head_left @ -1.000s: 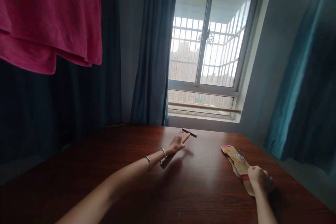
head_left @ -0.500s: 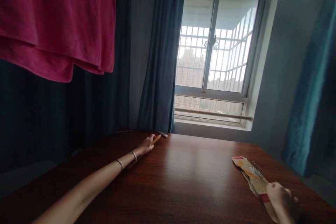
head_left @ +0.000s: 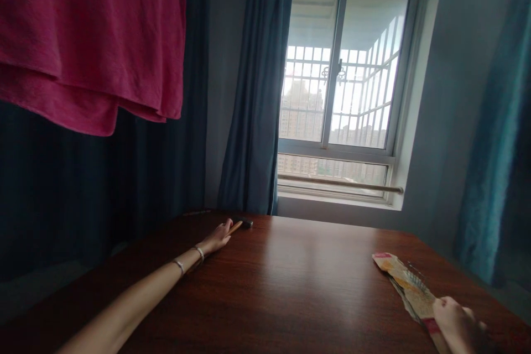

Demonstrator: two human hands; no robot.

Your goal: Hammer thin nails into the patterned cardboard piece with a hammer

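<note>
My left hand (head_left: 218, 238) reaches far across the dark wooden table (head_left: 290, 287) and is closed round the wooden handle of a small hammer (head_left: 239, 224), which lies low at the far left edge with its dark head pointing right. Two bracelets circle that wrist. At the bottom right my right hand (head_left: 458, 327) is closed on the near end of a flat printed paper packet (head_left: 404, 286), holding it down on the table. Thin metal pins or nails lie on the packet.
A pink cloth (head_left: 91, 38) hangs at the upper left. Blue curtains (head_left: 253, 88) flank a barred window (head_left: 344, 77) behind the table, with a rail along the sill. Another teal curtain (head_left: 493, 138) hangs on the right.
My left hand has carried the hammer from the table's middle to the far left edge and lowered it. The view has swung left, so my right hand and the packet sit lower right.
</note>
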